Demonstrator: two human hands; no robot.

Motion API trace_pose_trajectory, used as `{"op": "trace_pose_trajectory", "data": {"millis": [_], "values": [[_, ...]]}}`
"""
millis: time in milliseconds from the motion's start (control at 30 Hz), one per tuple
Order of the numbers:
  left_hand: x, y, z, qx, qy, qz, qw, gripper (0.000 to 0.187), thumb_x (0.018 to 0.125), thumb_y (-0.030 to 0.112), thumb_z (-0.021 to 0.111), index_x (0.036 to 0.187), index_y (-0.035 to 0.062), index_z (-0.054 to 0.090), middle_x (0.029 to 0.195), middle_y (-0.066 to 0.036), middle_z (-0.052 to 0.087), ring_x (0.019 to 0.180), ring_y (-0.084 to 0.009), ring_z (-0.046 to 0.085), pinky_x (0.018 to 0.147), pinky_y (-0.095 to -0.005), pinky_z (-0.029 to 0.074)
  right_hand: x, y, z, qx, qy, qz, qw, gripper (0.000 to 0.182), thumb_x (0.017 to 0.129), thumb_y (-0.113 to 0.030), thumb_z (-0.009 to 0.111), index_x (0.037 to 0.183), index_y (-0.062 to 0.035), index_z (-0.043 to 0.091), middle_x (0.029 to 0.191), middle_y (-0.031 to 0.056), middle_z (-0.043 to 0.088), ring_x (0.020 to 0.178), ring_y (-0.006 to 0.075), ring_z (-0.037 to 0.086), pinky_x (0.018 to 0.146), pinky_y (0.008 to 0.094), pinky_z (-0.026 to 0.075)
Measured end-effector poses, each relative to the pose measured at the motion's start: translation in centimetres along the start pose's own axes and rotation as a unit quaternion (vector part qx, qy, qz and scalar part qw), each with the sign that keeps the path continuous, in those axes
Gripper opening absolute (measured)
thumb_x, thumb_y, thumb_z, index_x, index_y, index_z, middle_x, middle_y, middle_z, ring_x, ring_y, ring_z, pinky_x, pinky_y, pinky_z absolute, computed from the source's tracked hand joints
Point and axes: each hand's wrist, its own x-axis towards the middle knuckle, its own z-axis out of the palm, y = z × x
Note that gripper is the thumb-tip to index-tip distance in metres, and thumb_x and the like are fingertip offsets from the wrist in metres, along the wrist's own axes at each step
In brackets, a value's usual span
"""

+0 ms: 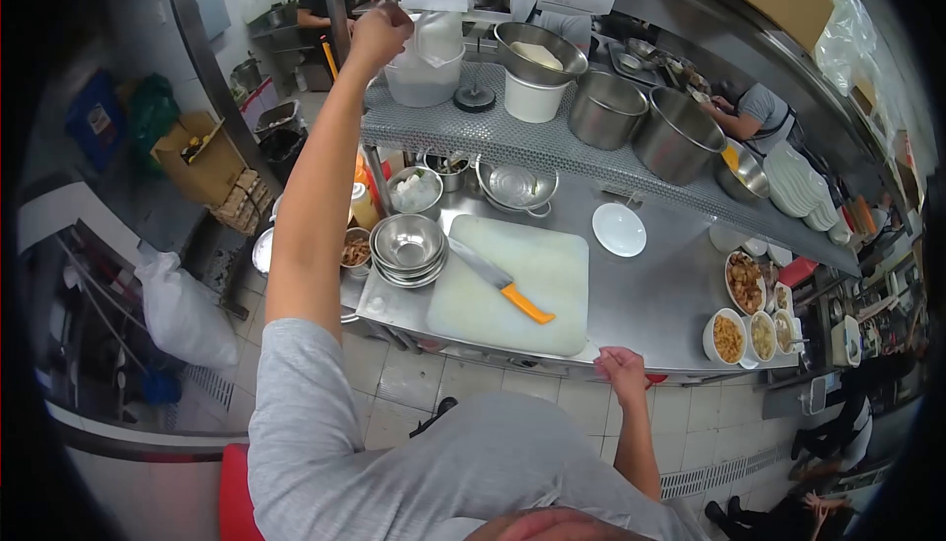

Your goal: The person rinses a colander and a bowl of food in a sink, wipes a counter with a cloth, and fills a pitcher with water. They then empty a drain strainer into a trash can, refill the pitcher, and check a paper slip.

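My left hand (382, 34) is raised to the shelf, beside a clear plastic tub (422, 83) with a translucent plastic bag (439, 38) at its top. The left fingers are curled together, and what they grip, if anything, is hidden. Low at the counter's front edge, my right hand (623, 375) has its fingers pinched near the corner of a white cutting board (473, 295). Something thin and pale seems to be at its fingertips, too small to name. An orange-handled knife (527, 303) lies diagonally across the board. Stacked steel bowls (409, 243) stand left of it.
A white plate (619, 230) lies behind the board. Bowls of chopped food (727, 338) stand at the right. Overhead, the perforated shelf (532, 132) bears steel pots (680, 137) and a bowl on a white tub (534, 98). Other people work behind the shelf and at lower right.
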Motion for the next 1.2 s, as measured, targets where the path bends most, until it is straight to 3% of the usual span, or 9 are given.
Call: {"op": "trace_pose_trajectory", "data": {"millis": [167,300,400,500,733,767,1000,1133,1200], "values": [[0.0,-0.8,-0.1,0.163,0.012,0.065,0.984,0.014,0.081,0.015,0.068,0.082,0.0014,0.071,0.079,-0.007,0.071,0.071,-0.0253,0.071,0.062,-0.0346,0.056,1.9,-1.7,1.8,0.012,-0.096,0.003,0.995,0.021,0.095,-0.017,0.064,0.107,-0.0007,0.068,0.087,0.0062,0.072,0.07,0.0107,0.065,0.06,0.0245,0.048],[0.6,0.6,-0.4,-0.054,0.068,-0.084,0.993,0.016,0.085,0.013,0.063,0.09,-0.0018,0.069,0.084,-0.013,0.072,0.073,-0.0249,0.074,0.055,-0.0312,0.06,2.1,-2.0,2.2,-0.008,-0.128,-0.007,0.992,0.021,0.095,-0.017,0.064,0.107,-0.0005,0.068,0.087,0.0062,0.072,0.071,0.0109,0.065,0.061,0.0243,0.048],[0.6,2.0,-0.5,0.042,0.036,-0.054,0.997,0.019,0.09,0.011,0.062,0.102,-0.004,0.065,0.09,-0.011,0.07,0.071,-0.0211,0.073,0.056,-0.0285,0.059,1.9,-0.8,1.7,-0.021,-0.13,-0.007,0.991,0.021,0.094,-0.017,0.065,0.106,0.0,0.068,0.087,0.0065,0.072,0.072,0.0112,0.066,0.06,0.0244,0.049],[2.3,-0.4,0.1,0.092,0.034,0.009,0.995,0.016,0.087,0.009,0.061,0.093,-0.0044,0.066,0.086,-0.014,0.071,0.073,-0.0234,0.074,0.059,-0.0306,0.061,1.1,0.5,0.7,-0.026,-0.125,0.004,0.992,0.021,0.094,-0.017,0.065,0.106,0.0003,0.069,0.086,0.0071,0.072,0.072,0.0121,0.067,0.059,0.0249,0.05],[1.4,1.3,0.0,-0.083,0.042,-0.084,0.992,0.019,0.088,0.009,0.059,0.102,-0.0028,0.065,0.083,-0.013,0.072,0.072,-0.0218,0.074,0.061,-0.0305,0.061,-0.3,2.2,-1.6,0.005,-0.091,0.035,0.995,0.022,0.094,-0.018,0.066,0.105,0.0008,0.069,0.084,0.0084,0.072,0.071,0.0146,0.068,0.059,0.0259,0.05],[3.7,-2.2,0.4,0.161,-0.02,-0.001,0.987,0.021,0.091,0.015,0.057,0.103,0.0012,0.065,0.079,-0.01,0.073,0.068,-0.0202,0.073,0.062,-0.0311,0.06,-0.4,2.3,-1.7,0.008,-0.087,0.037,0.996,0.022,0.094,-0.018,0.066,0.105,0.001,0.069,0.084,0.0084,0.072,0.07,0.0148,0.068,0.058,0.0258,0.05],[2.4,1.4,-0.3,0.177,-0.061,-0.082,0.979,0.026,0.091,0.02,0.055,0.109,0.0035,0.064,0.078,-0.01,0.074,0.062,-0.0205,0.072,0.057,-0.0291,0.057,-0.3,2.0,-2.2,-0.002,-0.091,0.033,0.995,0.023,0.094,-0.019,0.066,0.104,0.0015,0.069,0.084,0.0086,0.072,0.072,0.0146,0.068,0.058,0.0264,0.049],[2.4,0.7,-0.8,-0.128,-0.015,-0.14,0.982,0.022,0.091,0.017,0.056,0.106,0.0031,0.064,0.07,-0.01,0.072,0.059,-0.0201,0.071,0.051,-0.029,0.054,-0.3,2.2,-1.9,-0.005,-0.1,0.046,0.994,0.022,0.094,-0.019,0.066,0.104,0.0006,0.069,0.084,0.0084,0.072,0.072,0.0143,0.067,0.059,0.0267,0.05],[2.5,0.8,-1.2,0.038,-0.003,-0.124,0.991,0.023,0.09,0.015,0.057,0.106,0.0012,0.064,0.07,-0.01,0.072,0.059,-0.0209,0.071,0.051,-0.0292,0.054,0.0,2.1,-1.5,-0.004,-0.109,0.047,0.993,0.022,0.094,-0.019,0.066,0.104,0.0,0.069,0.084,0.0082,0.072,0.072,0.0141,0.067,0.059,0.0266,0.05]]}}
